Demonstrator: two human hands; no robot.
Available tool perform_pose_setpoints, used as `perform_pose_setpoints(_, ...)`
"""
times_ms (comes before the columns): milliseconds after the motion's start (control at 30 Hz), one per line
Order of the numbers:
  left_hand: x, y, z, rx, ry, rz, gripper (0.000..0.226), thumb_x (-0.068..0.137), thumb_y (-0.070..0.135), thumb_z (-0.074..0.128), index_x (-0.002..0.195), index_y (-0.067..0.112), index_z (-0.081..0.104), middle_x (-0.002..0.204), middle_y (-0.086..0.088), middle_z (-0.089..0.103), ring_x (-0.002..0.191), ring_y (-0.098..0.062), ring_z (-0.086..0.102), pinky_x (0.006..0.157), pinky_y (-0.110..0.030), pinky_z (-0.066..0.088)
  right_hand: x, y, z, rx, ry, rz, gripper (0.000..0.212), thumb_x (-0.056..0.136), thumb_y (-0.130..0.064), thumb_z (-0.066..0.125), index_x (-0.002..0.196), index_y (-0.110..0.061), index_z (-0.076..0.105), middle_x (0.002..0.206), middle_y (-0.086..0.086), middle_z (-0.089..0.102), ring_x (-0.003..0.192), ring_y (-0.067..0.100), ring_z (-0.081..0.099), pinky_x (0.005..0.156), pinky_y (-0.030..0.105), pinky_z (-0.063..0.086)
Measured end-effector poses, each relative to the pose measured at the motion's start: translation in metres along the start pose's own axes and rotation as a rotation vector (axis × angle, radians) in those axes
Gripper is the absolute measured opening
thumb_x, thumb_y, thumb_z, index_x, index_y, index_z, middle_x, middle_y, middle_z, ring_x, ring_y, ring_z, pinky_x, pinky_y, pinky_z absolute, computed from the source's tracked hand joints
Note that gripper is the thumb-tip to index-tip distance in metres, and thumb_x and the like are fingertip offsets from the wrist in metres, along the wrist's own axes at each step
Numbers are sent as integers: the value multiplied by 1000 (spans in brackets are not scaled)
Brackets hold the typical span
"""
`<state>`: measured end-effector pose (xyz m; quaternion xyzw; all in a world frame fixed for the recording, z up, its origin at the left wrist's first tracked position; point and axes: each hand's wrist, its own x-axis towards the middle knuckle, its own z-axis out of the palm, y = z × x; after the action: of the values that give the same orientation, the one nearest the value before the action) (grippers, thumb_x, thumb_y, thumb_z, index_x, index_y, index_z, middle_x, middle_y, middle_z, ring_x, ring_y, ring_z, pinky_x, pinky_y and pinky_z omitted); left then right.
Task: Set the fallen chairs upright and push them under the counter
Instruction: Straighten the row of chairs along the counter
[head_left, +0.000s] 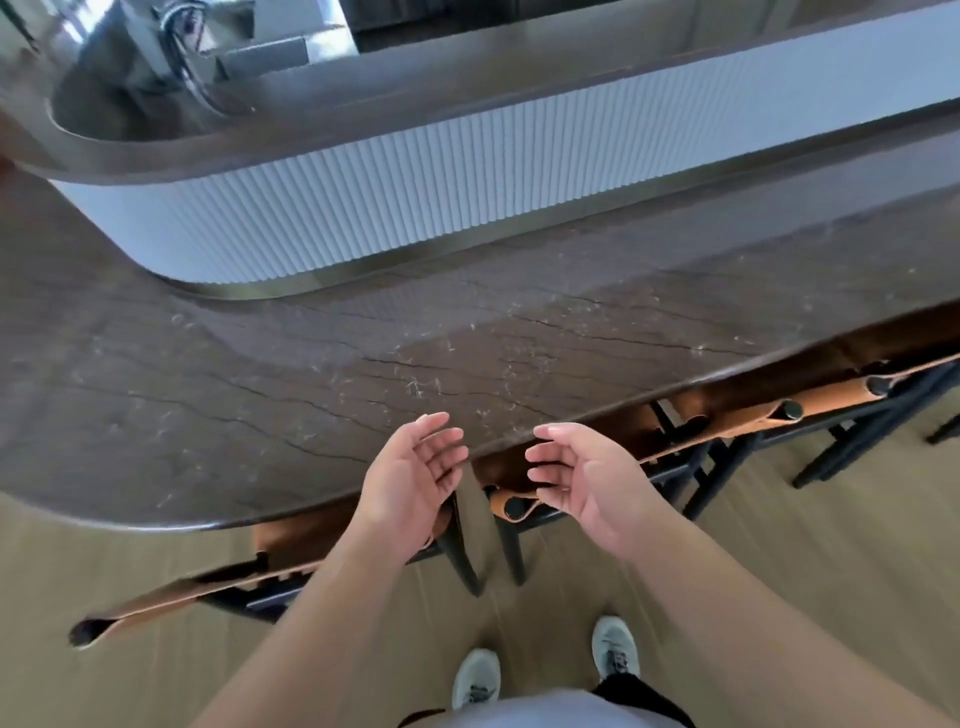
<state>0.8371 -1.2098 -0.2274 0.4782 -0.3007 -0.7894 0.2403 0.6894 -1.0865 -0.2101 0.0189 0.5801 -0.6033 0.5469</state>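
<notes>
Three tan-leather chairs (727, 426) (black frames) upright, tucked under dark marble surface (311, 374); fingers (441, 447) relaxed, spread, holding nothing.

The bench (311, 374) top is dark brown stone, veined with thin black cracks and pale white flecks; its far raised wall (467, 197) is white with fine vertical ribbing. The chairs (727, 421) have tan leather backs on black frames. Floor (779, 545) pale beige wood; shoes (615, 647) light grey
</notes>
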Motion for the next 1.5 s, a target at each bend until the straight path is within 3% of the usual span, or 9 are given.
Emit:
perform_pose_setpoints(267, -21, -17, 13, -86, 220, 74, 20, 92, 24, 56, 100, 19, 73, 88, -1, 74, 74, -14, 70, 78, -32, 47, 31, -25, -13, -158, -225, 97, 18, 95, -19, 52, 101, -12, 66, 78, 4, 70, 67, 18, 63, 61, 29, 49)
perform_pose_setpoints(500, -30, -16, -7, -104, 259, 112, 20, 93, 23, 55, 104, 17, 71, 86, -1, 74, 75, -15, 69, 76, -31, 49, 44, -6, 3, -272, -270, 112, 19, 93, -21, 57, 106, -11, 67, 81, 5, 72, 70, 19, 65, 63, 32, 50)
perform_pose_setpoints(667, -19, -22, -39, 259, 313, 160, 14, 98, 15, 54, 98, 18, 68, 90, -2, 72, 83, -16, 67, 78, -32, 51, 53, 20, 13, -455, -210, 0, 12, 96, -18, 57, 102, -14, 66, 80, 2, 70, 68, 14, 64, 60, 26, 54)
perform_pose_setpoints(767, -5, -31, -59, 468, 271, 135, 11, 96, 21, 57, 97, 24, 68, 96, 3, 72, 91, -11, 66, 78, -27, 50, 58, 36, 13, -761, -95, -151, 9, 93, -23, 60, 100, -26, 63, 90, -4, 69, 69, 9, 64, 63, 23, 53)
perform_pose_setpoints(833, 5, -39, -65, 622, 254, 143, 8, 94, 28, 59, 95, 29, 66, 95, 7, 70, 86, -5, 65, 68, -21, 48, 60, 44, 11, -970, -83, -247, 10, 91, -28, 60, 100, -31, 58, 93, -8, 65, 67, 4, 64, 56, 17, 49)
perform_pose_setpoints(900, 14, -46, -70, 754, 219, 154, 4, 92, 30, 60, 94, 30, 64, 92, 9, 67, 74, 0, 62, 56, -14, 44, 62, 55, 11, -1176, -90, -312, 14, 89, -33, 60, 102, -34, 55, 97, -15, 58, 77, 2, 60, 60, 17, 43)
perform_pose_setpoints(1000, 27, -57, -82, 999, 132, 164, 11, 91, 34, 59, 101, 31, 59, 100, 14, 60, 89, -2, 57, 71, -21, 44, 66, 73, 8, -1373, -141, -370, 24, 88, -36, 59, 112, -34, 55, 104, -18, 52, 92, 3, 53, 73, 22, 46)
perform_pose_setpoints(1167, 41, -65, -100, 1374, 7, 255, 30, 89, 35, 62, 117, 26, 59, 109, 9, 51, 108, -14, 47, 89, -30, 42, 72, 87, -1, -1722, -224, -589, 34, 91, -29, 58, 124, -22, 55, 115, -6, 49, 102, 13, 41, 86, 27, 45)
perform_pose_setpoints(1500, 47, -73, -114, 1835, -39, 437, 32, 89, 33, 58, 120, 29, 48, 107, 2, 50, 99, -23, 50, 76, -33, 44, 77, 91, -12, -2096, -234, -784, 40, 82, -5, 59, 120, -14, 56, 113, 8, 55, 98, 28, 53, 77, 37, 40)
